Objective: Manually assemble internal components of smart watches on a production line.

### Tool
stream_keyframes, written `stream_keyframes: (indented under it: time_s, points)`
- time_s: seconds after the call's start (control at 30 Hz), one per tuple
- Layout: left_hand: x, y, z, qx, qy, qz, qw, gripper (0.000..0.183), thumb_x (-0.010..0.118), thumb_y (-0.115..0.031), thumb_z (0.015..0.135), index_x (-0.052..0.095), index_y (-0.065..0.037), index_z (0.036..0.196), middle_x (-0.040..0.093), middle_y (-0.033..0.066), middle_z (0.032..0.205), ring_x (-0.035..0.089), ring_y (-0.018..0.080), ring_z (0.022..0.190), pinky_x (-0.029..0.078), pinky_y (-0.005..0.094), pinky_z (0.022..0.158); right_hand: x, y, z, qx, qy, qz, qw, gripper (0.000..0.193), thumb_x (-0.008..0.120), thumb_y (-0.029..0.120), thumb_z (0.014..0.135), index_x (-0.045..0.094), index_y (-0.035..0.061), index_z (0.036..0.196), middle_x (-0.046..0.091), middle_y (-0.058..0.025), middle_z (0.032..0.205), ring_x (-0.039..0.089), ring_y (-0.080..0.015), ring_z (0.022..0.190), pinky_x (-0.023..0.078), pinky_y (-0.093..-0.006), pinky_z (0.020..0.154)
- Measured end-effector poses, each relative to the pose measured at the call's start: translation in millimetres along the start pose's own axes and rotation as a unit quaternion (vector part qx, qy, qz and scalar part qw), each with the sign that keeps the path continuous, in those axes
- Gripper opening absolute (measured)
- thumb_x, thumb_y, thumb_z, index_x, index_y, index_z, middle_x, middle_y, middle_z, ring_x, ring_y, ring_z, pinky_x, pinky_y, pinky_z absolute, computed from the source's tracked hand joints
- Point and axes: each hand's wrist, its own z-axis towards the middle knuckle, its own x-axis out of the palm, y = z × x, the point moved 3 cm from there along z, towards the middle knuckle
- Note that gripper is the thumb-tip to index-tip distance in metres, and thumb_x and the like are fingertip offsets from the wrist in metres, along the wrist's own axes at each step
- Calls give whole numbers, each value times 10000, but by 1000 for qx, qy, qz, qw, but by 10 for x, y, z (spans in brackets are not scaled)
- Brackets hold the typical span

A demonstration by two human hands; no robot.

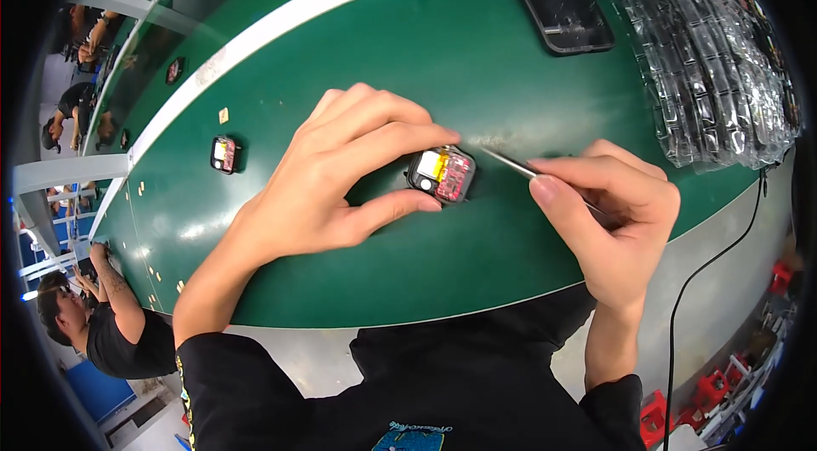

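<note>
Between the thumb and fingers of my left hand [349,162] sits a small black square device housing [442,174], its inside exposed. A red circuit board, a white block, a round white part and yellow tape show within it. My right hand [617,204] pinches a thin metal pointed tool, perhaps tweezers [508,162]. Its tip is just right of the housing, apart from it. A second similar device [224,154] lies on the green table to the left of my left hand.
Stacked clear plastic trays [715,59] fill the right far side. A black flat tray-like object [557,4] lies at the top. Small tan bits [224,116] dot the left. A black cable [681,298] hangs off the right edge. A co-worker [111,315] sits at the left.
</note>
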Motion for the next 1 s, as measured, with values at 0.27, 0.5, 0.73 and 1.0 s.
stream_keyframes:
  time_s: [0.27,0.5,0.73,1.0]
  points:
    - [36,-51,30,-33,49,-18,998,650,934,-430,745,821,-10,1228,721,66,944,591,224,817,384,374,807,104,38,2,-13,54,-78,995,134,818,-81,787,835,-37,912,642,-35,645,509,-65,540,307,-244,505]
    - [45,-1,28,-8,52,-8,999,714,922,-494,729,817,29,1204,726,72,925,581,231,789,377,375,778,148,30,43,-47,83,-125,988,154,831,-88,763,840,-22,902,662,-41,645,517,-75,513,300,-246,480]
    - [36,30,16,17,50,-8,999,734,946,-491,724,799,43,1206,748,81,952,567,213,755,382,373,779,125,31,52,-55,80,-123,988,167,849,-79,748,843,-21,906,660,-38,643,495,-70,503,303,-237,475]
    - [24,33,2,-26,41,-26,998,715,991,-494,703,770,9,1160,760,63,978,533,175,720,390,336,743,134,48,-14,-130,44,-181,974,282,870,-76,679,861,-4,951,661,-29,711,470,-66,502,294,-241,456]
